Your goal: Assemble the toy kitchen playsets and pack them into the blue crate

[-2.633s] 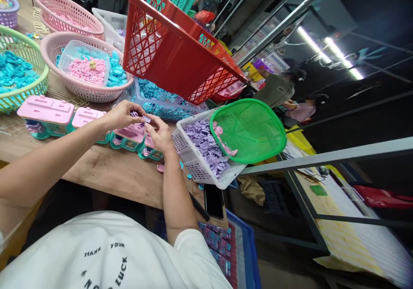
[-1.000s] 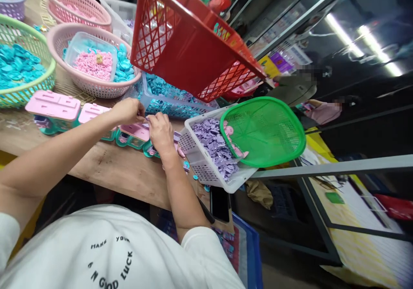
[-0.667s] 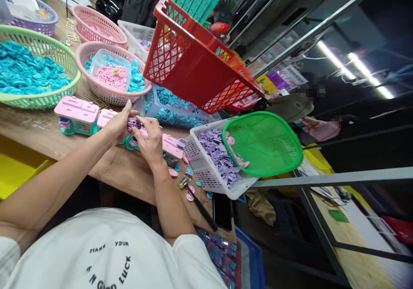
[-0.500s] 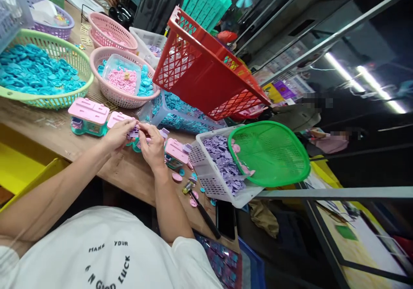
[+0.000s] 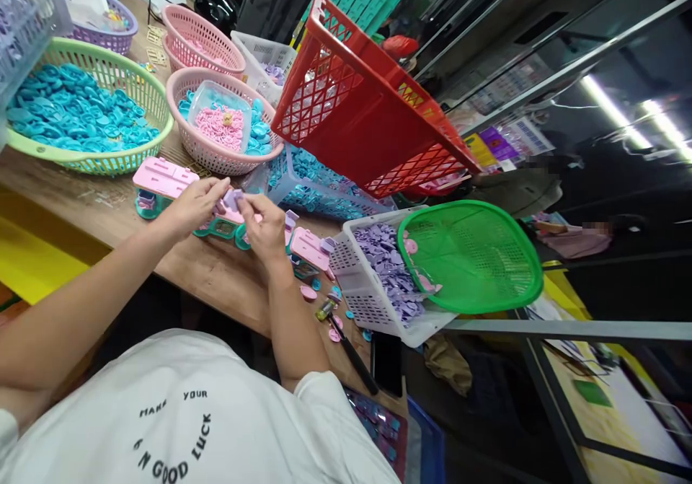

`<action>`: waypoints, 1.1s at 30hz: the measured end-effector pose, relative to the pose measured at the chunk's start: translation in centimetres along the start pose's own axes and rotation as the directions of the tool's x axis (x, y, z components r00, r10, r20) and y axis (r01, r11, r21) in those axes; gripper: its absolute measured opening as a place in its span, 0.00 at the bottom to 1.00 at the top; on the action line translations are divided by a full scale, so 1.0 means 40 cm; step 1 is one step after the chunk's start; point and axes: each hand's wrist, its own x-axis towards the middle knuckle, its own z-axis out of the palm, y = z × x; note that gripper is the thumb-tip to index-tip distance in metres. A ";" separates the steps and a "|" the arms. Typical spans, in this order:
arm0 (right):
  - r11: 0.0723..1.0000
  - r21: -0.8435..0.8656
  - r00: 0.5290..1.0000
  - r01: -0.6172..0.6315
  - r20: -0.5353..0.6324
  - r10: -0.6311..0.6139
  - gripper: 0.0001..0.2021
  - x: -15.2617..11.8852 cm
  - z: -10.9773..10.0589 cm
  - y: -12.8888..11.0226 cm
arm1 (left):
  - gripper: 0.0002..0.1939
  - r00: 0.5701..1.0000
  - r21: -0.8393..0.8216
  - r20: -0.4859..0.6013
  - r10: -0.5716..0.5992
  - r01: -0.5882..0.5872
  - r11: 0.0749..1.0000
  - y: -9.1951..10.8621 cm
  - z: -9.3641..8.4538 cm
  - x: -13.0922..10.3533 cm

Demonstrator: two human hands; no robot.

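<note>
Both hands meet over a row of pink-and-teal toy pieces on the wooden table. A small purple part (image 5: 232, 199) is pinched between the fingertips of my left hand (image 5: 197, 206) and my right hand (image 5: 264, 230). Left of them stands a pink-topped toy (image 5: 165, 177) with a teal base. Another pink-topped toy (image 5: 311, 247), with a purple piece at its end, lies to the right of my right hand. Beneath my fingers is a toy with a teal base (image 5: 221, 228), partly hidden by the hands.
Behind are a green basket (image 5: 156, 98) of blue parts, a pink basket (image 5: 200, 148) and a tilted red crate (image 5: 367, 116). To the right are a white crate (image 5: 351, 304) of purple parts, a green basket (image 5: 476, 253), a hammer (image 5: 351, 350) and a phone (image 5: 387, 361).
The camera view has shifted, so the table's contents appear farther right. The purple part between my fingertips now shows more clearly, turned differently.
</note>
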 end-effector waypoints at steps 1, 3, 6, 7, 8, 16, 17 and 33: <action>0.999 -0.025 1.000 -0.028 -0.001 0.028 0.19 0.023 -0.007 0.017 | 0.22 0.999 0.150 -0.011 0.039 -0.037 0.988 0.011 -0.009 0.025; 0.993 -0.107 0.997 -0.057 0.055 0.063 0.17 0.063 -0.020 0.054 | 0.18 0.994 0.397 0.003 0.113 -0.105 0.912 0.031 -0.019 0.072; 0.974 -0.222 0.980 -0.041 0.179 0.082 0.14 0.101 -0.032 0.100 | 0.11 0.992 0.544 0.067 0.109 -0.128 0.830 0.051 -0.016 0.127; 0.971 -0.238 0.975 -0.035 0.205 0.086 0.14 0.107 -0.033 0.110 | 0.09 0.993 0.561 0.085 0.086 -0.119 0.819 0.055 -0.012 0.140; 0.970 -0.243 0.971 -0.030 0.222 0.085 0.13 0.111 -0.034 0.117 | 0.07 0.993 0.584 0.101 0.063 -0.111 0.804 0.058 -0.007 0.152; 0.962 -0.267 0.945 0.057 0.326 0.034 0.10 0.127 -0.031 0.139 | 0.11 0.991 0.689 0.130 -0.041 -0.061 0.723 0.055 0.003 0.198; 0.958 -0.281 0.943 0.059 0.330 0.039 0.10 0.127 -0.027 0.143 | 0.11 0.991 0.698 0.128 -0.040 -0.061 0.714 0.054 0.002 0.202; 0.994 0.014 0.988 0.111 0.111 -0.112 0.13 0.025 0.101 -0.047 | 0.30 0.985 -0.602 -0.058 -0.160 0.093 0.793 -0.010 -0.042 -0.042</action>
